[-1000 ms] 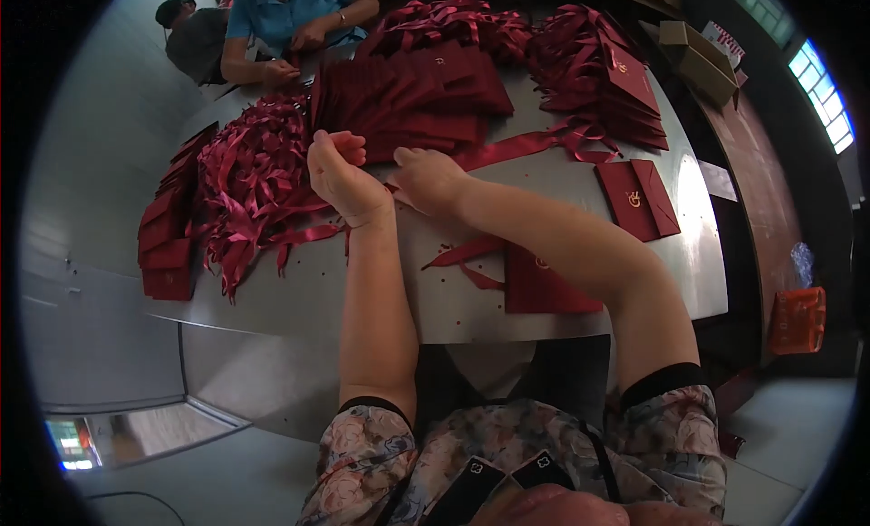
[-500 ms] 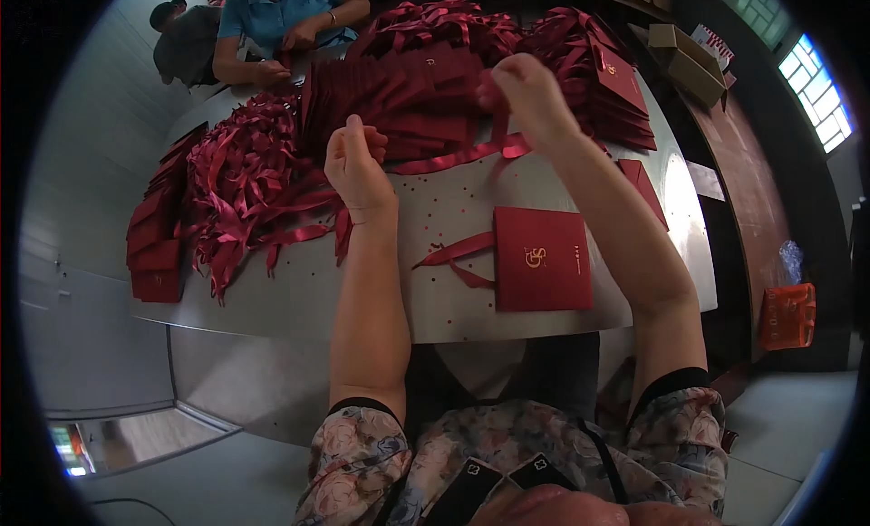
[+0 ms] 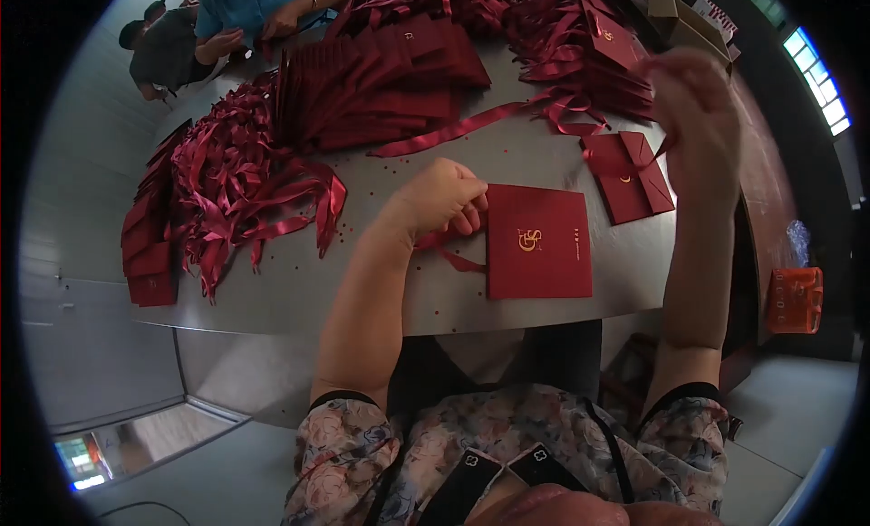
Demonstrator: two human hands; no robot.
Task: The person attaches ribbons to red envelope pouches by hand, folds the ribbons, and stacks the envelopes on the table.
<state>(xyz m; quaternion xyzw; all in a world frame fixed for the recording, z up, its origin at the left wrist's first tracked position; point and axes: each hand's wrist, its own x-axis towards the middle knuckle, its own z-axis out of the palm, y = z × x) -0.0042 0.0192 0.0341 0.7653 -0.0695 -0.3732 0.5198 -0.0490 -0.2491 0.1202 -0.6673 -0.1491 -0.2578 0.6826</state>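
Observation:
A dark red gift bag [image 3: 544,268] with gold lettering lies flat in front of me, its ribbon handle [image 3: 464,262] out to the left. At that bag's left edge, my left hand [image 3: 444,200] is closed on the red ribbon; the fingertips are partly hidden. My right hand [image 3: 696,109] is raised at the table's right side, fingers bent and blurred, so its grip is unclear. Just below and left of it lies a second red bag [image 3: 623,191] with its flap showing, and a strip of ribbon runs from it toward my right wrist.
Stacked red bags [image 3: 381,82] spread across the table's far side. Heaped ribbon handles [image 3: 231,154] are on the left; more bags [image 3: 625,50] lie far right. A person in blue [image 3: 258,14] works opposite. Cardboard box [image 3: 684,28] and orange package [image 3: 796,299] are right.
My left hand has come down and right to the front bag. My right hand has swung right, away from the stack. The second bag now lies further left and shows more fully.

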